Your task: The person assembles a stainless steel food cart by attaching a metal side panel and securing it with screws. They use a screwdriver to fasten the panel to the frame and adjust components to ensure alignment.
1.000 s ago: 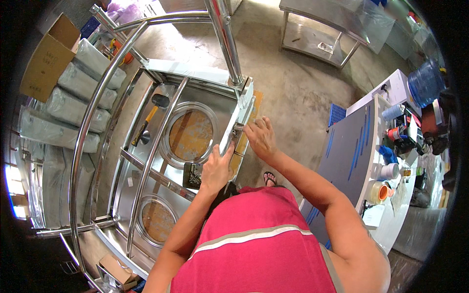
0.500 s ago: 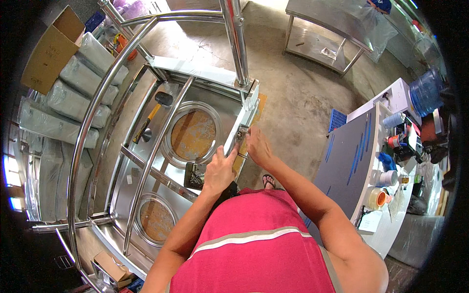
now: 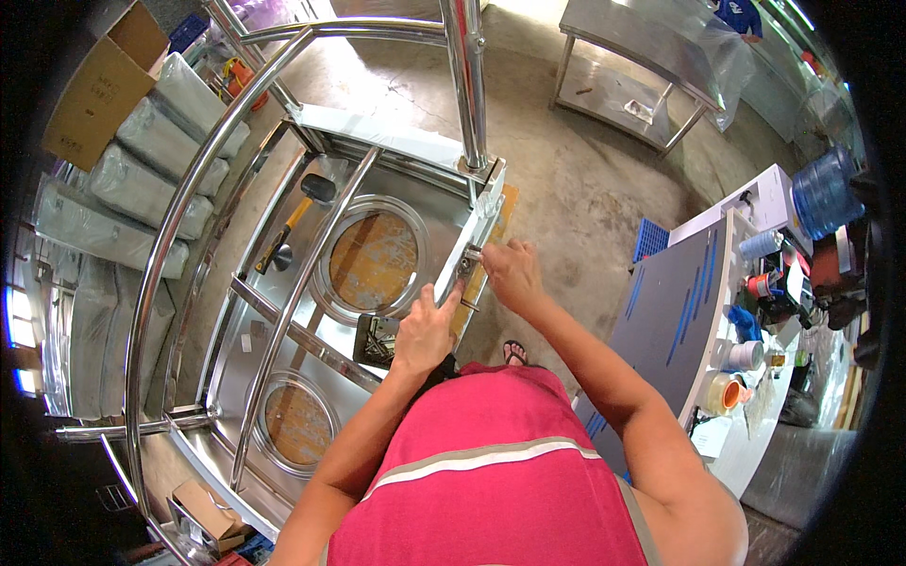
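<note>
A shiny stainless steel cart frame (image 3: pixel 453 283) with a side rail lies before me. My left hand (image 3: pixel 427 332) rests on that rail, its fingers stretched and apart on either side of the edge. Just beyond it, my right hand (image 3: pixel 512 275) is closed in a pinch at the rail's outer face, by a small metal fitting (image 3: pixel 473 253). What its fingertips hold is hidden. A thin metal rod (image 3: pixel 469 305) sticks out below. Next to my left hand, a dark tray (image 3: pixel 361 341) holds small metal hardware.
A mallet (image 3: pixel 300 217) with a black head and yellow handle lies inside the cart near a round opening (image 3: pixel 373 259). Curved tubes (image 3: pixel 175 222) arch at left, beside wrapped bundles (image 3: pixel 142 179). A grey-topped table (image 3: pixel 661 311) stands right; a steel table (image 3: pixel 623 57) stands far off, near another person (image 3: pixel 741 17).
My right hand has turned at the wrist, its fingers curling tighter and its knuckles shifting slightly right. My left hand stays at the rail. The view has shifted slightly.
</note>
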`<state>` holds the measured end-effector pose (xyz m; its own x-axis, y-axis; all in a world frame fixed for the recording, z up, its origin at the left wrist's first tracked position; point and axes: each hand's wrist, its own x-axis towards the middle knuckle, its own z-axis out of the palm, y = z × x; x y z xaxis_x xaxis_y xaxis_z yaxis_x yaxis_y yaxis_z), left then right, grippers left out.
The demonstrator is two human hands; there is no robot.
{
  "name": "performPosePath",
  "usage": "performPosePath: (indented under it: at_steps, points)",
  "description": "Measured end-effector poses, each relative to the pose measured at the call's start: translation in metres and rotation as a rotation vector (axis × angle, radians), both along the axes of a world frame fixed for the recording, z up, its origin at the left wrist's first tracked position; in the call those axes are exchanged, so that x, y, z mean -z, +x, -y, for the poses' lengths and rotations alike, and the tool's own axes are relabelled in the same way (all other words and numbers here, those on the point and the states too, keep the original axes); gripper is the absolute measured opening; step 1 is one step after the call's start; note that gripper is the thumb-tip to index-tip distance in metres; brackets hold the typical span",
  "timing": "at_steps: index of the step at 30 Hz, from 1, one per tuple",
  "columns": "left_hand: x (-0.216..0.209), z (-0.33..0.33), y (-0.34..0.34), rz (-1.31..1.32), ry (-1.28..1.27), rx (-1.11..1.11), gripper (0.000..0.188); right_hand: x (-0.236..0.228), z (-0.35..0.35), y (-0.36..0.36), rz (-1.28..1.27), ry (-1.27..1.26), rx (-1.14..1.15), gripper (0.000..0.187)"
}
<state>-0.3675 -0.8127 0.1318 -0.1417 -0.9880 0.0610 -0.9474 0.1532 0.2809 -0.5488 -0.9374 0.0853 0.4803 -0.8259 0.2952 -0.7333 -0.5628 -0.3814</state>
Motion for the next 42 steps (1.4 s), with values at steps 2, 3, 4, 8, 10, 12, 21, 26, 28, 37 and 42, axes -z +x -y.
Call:
performPosePath:
  at_steps: [2, 3, 4, 8, 10, 12, 21, 26, 28, 37, 42]
  points:
    - [-0.001, 0.0, 0.0, -0.006, 0.019, 0.004, 0.081, 0.004, 0.007, 0.004, 0.202, 0.318, 0.016, 0.015]
    - [-0.002, 0.0, 0.0, -0.012, 0.015, 0.008, 0.082, 0.005, 0.008, 0.006, 0.287, 0.538, 0.081, 0.017]
    - [-0.003, 0.0, 0.0, -0.01, 0.034, 0.004, 0.082, 0.005, 0.008, 0.006, 0.341, 0.498, 0.069, 0.017]
    - [-0.004, 0.0, -0.001, 0.004, 0.065, -0.011, 0.082, 0.004, -0.001, 0.006, 0.461, 0.477, 0.106, 0.017]
    - [-0.004, 0.0, -0.001, 0.009, 0.056, -0.011, 0.081, 0.002, -0.006, 0.005, 0.452, 0.362, 0.08, 0.017]
    - [-0.003, -0.001, -0.001, 0.009, 0.031, -0.003, 0.08, 0.001, -0.011, 0.005, 0.405, 0.196, 0.063, 0.017]
    - [-0.002, -0.001, -0.002, 0.027, 0.013, -0.013, 0.079, 0.001, 0.0, -0.001, -0.046, 0.066, 0.004, 0.02]
    - [-0.005, -0.001, -0.003, 0.009, 0.015, -0.016, 0.081, -0.001, 0.021, -0.008, 0.129, 0.196, -0.081, 0.019]
    - [-0.006, -0.001, -0.003, 0.018, 0.018, -0.018, 0.081, -0.004, 0.021, -0.008, 0.129, 0.189, -0.09, 0.018]
    - [-0.004, -0.001, -0.004, 0.035, 0.012, -0.023, 0.079, -0.006, -0.001, -0.008, 0.094, -0.279, -0.082, 0.014]
    - [-0.007, -0.001, -0.005, 0.024, 0.012, -0.024, 0.08, 0.009, -0.001, 0.001, 0.157, 0.218, 0.051, 0.019]
